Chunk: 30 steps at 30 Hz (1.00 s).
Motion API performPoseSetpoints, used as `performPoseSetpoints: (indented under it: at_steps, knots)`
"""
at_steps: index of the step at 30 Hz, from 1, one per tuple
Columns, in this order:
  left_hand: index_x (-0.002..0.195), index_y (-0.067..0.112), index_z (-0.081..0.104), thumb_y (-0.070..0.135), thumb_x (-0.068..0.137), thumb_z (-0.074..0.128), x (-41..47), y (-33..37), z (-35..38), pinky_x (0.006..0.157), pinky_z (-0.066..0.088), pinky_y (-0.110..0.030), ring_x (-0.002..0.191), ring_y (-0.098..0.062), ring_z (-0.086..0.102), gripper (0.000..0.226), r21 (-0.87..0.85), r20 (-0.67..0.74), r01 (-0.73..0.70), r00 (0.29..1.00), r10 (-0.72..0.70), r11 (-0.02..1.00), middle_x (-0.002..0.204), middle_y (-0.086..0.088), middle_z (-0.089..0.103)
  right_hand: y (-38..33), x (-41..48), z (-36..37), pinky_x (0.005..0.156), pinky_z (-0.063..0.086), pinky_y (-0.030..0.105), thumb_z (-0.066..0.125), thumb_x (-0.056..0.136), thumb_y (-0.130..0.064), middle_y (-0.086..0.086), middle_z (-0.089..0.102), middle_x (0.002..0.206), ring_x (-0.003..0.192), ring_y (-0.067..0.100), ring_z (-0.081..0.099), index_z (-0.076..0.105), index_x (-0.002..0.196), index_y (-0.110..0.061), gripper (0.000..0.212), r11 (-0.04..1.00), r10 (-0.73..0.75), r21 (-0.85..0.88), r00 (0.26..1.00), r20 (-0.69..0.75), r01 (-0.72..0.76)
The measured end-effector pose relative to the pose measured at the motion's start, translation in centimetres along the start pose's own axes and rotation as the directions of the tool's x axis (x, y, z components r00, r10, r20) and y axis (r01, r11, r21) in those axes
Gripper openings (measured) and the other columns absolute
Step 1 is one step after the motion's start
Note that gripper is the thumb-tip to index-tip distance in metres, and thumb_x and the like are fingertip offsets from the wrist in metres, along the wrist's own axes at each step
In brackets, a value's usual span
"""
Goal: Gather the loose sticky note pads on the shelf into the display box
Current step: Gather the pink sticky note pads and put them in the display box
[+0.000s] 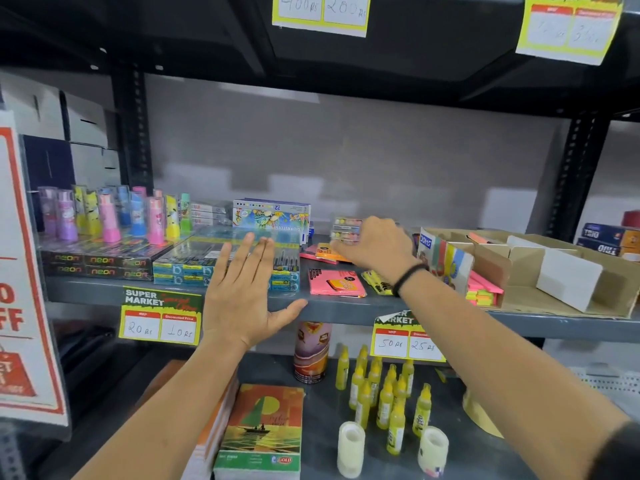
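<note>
A pink sticky note pad (337, 282) lies flat near the front edge of the grey shelf (346, 311). Behind it lie an orange pad (329, 253) and another pink pad (313, 255), partly hidden by my right hand (375, 245). That hand reaches over these back pads with fingers bent, its fingertips on or by the orange pad; no firm grip shows. My left hand (244, 289) hovers flat and open in front of the shelf edge, holding nothing. The cardboard display box (540, 271) stands to the right, with neon pads (483, 292) at its near left corner.
Blue pen boxes (221, 261) and neon boxes (100, 265) fill the shelf's left part, with colourful tubes (110, 216) behind. An oil pastel box (272, 214) stands at the back. A yellow packet (377, 282) lies beside the pink pad. Glue bottles (384, 393) and tape rolls stand on the lower shelf.
</note>
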State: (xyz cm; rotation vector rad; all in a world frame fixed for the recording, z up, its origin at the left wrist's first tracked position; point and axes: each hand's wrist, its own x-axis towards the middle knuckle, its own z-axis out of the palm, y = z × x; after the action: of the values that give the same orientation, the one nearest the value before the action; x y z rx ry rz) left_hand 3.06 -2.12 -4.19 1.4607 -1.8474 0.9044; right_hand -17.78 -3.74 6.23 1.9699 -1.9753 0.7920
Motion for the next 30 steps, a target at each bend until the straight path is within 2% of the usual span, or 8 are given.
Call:
performPoseSetpoints:
  at_steps: [2, 4, 6, 10, 18, 23, 27, 30]
  knots:
    - [0.145, 0.0, 0.04, 0.077, 0.088, 0.018, 0.0, -0.1, 0.0, 0.12, 0.015, -0.05, 0.145, -0.029, 0.028, 0.099, -0.001, 0.003, 0.002, 1.0, -0.002, 1.0, 0.15, -0.016, 0.043, -1.4, 1.6, 0.8, 0.066, 0.045, 0.031, 0.057, 0.079, -0.066, 0.009, 0.063, 0.097, 0.093, 0.027, 0.064, 0.063, 0.095, -0.011, 0.057, 0.999, -0.017, -0.046, 0.999, 0.048, 0.019]
    - [0.145, 0.0, 0.041, 0.077, 0.088, 0.02, 0.0, -0.1, 0.1, 0.12, 0.014, -0.049, 0.146, -0.028, 0.028, 0.098, -0.004, -0.003, 0.002, 1.0, -0.002, 1.0, 0.15, -0.016, 0.042, -2.4, 3.0, 1.8, 0.067, 0.044, 0.031, 0.057, 0.079, -0.065, 0.01, 0.065, 0.107, 0.091, 0.027, 0.062, 0.064, 0.102, -0.008, 0.062, 0.996, -0.035, -0.075, 0.994, 0.108, 0.044]
    - [0.145, 0.0, 0.042, 0.076, 0.087, 0.023, 0.0, -0.1, 0.1, 0.12, 0.016, -0.05, 0.145, -0.028, 0.028, 0.097, -0.004, -0.016, -0.001, 1.0, 0.001, 1.0, 0.15, -0.015, 0.043, -2.8, 3.9, 2.8, 0.067, 0.044, 0.029, 0.059, 0.08, -0.063, 0.009, 0.066, 0.108, 0.083, 0.024, 0.056, 0.063, 0.105, -0.009, 0.06, 0.994, -0.041, -0.089, 0.987, 0.153, 0.055]
    - [0.144, 0.0, 0.044, 0.075, 0.087, 0.026, -0.1, -0.1, 0.2, 0.12, 0.018, -0.05, 0.145, -0.029, 0.031, 0.096, -0.006, -0.042, -0.009, 0.999, 0.009, 1.0, 0.148, -0.015, 0.046, -2.8, 4.7, 4.4, 0.074, 0.051, 0.033, 0.059, 0.081, -0.06, 0.01, 0.065, 0.11, 0.097, 0.026, 0.064, 0.063, 0.108, -0.009, 0.058, 0.995, -0.023, -0.089, 0.979, 0.201, 0.041]
    - [0.143, 0.0, 0.045, 0.076, 0.088, 0.02, 0.1, -0.1, 0.3, 0.121, 0.014, -0.048, 0.143, -0.029, 0.034, 0.097, 0.006, -0.033, 0.0, 0.999, 0.001, 1.0, 0.145, -0.016, 0.05, -2.5, 4.8, 4.4, 0.07, 0.046, 0.031, 0.065, 0.074, -0.064, 0.011, 0.067, 0.104, 0.096, 0.027, 0.063, 0.064, 0.1, -0.006, 0.064, 0.999, -0.047, 0.024, 0.991, 0.125, 0.044]
    - [0.143, 0.001, 0.045, 0.077, 0.088, 0.019, 0.1, -0.1, 0.2, 0.121, 0.014, -0.048, 0.142, -0.03, 0.035, 0.098, 0.011, -0.01, 0.006, 1.0, -0.006, 1.0, 0.145, -0.016, 0.05, -2.2, 4.6, 4.0, 0.067, 0.045, 0.03, 0.067, 0.069, -0.067, 0.011, 0.066, 0.1, 0.094, 0.027, 0.064, 0.064, 0.097, -0.005, 0.068, 0.998, -0.069, 0.001, 0.995, 0.071, 0.069]
    - [0.143, 0.0, 0.044, 0.077, 0.088, 0.018, 0.1, -0.1, 0.1, 0.12, 0.016, -0.049, 0.142, -0.03, 0.036, 0.098, 0.011, 0.0, 0.01, 1.0, -0.01, 1.0, 0.145, -0.016, 0.049, -1.3, 4.9, 3.5, 0.067, 0.048, 0.03, 0.07, 0.069, -0.059, 0.011, 0.067, 0.095, 0.092, 0.028, 0.066, 0.063, 0.085, -0.009, 0.052, 0.997, -0.069, -0.033, 0.998, 0.015, 0.07]
    - [0.143, 0.0, 0.044, 0.077, 0.088, 0.019, 0.1, -0.1, 0.1, 0.119, 0.017, -0.049, 0.142, -0.03, 0.036, 0.097, 0.013, -0.003, 0.007, 1.0, -0.007, 1.0, 0.145, -0.016, 0.049, 0.5, 5.3, 2.3, 0.065, 0.044, 0.029, 0.071, 0.071, -0.054, 0.011, 0.066, 0.095, 0.091, 0.03, 0.064, 0.064, 0.089, -0.007, 0.051, 0.999, -0.038, -0.034, 0.999, -0.012, 0.037]
